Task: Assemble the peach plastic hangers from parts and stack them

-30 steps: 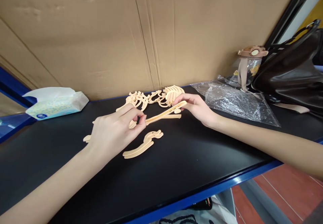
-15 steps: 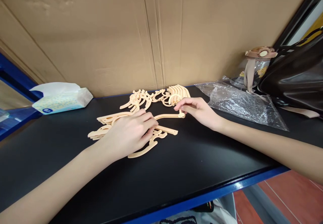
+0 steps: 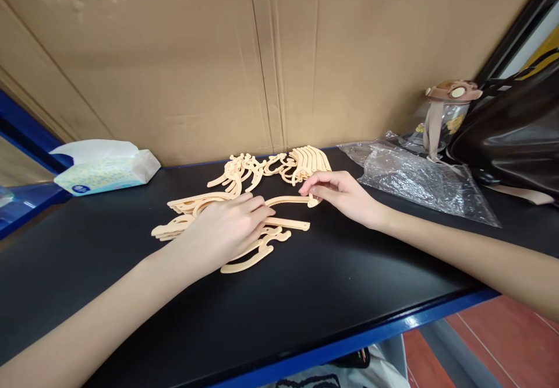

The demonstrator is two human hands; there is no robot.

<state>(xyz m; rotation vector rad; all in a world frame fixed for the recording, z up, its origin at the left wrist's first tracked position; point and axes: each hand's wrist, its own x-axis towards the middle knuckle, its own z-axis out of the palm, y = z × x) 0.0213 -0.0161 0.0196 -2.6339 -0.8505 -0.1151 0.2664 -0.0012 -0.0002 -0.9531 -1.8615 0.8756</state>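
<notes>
A slim, curved beige plastic hanger arm stretches between my two hands above the black tabletop. My left hand, fingers curled, grips its left end and covers part of the beige pile beneath. At the other end, my right hand pinches a small piece at the joint between thumb and fingers. A straight beige arm sticks out below my left fingertips. Closer to me lies a piece with a wavy hook. Stacked flat pieces show left of my wrist.
Behind the hands lie a jumble of beige hooked pieces and a neat row of curved ones. A tissue pack stands at left. Crumpled clear plastic, a strapped bottle and a dark bag occupy the right.
A curved hook-like part that stood up by my right fingertips no longer shows there. My left fingers have shifted slightly back, and the straight arm beneath them has turned a little.
</notes>
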